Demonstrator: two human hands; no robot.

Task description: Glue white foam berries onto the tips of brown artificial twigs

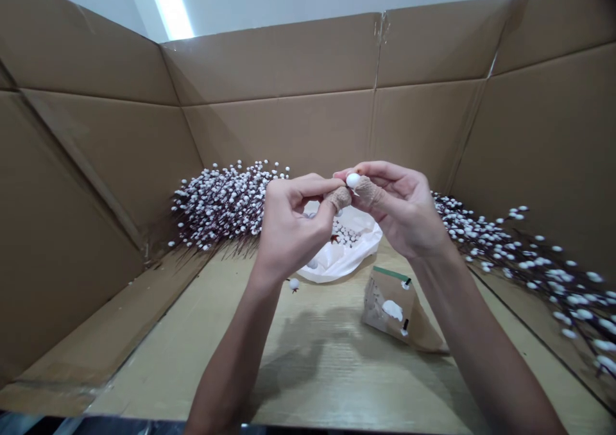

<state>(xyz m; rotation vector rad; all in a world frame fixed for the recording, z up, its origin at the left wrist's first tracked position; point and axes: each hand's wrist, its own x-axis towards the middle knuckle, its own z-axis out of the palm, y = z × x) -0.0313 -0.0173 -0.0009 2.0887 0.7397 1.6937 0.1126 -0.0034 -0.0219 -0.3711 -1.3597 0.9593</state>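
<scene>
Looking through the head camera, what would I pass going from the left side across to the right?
First the left heap of white-budded twigs → left hand → small white ball at the fingertips → right hand → right heap of white-budded twigs along the cardboard wall.

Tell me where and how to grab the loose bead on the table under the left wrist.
Pinch the loose bead across its round white body, coming straight down from above. It lies alone on the flat table, apart from the bag, and its dark stub looks too small to hold.
</scene>
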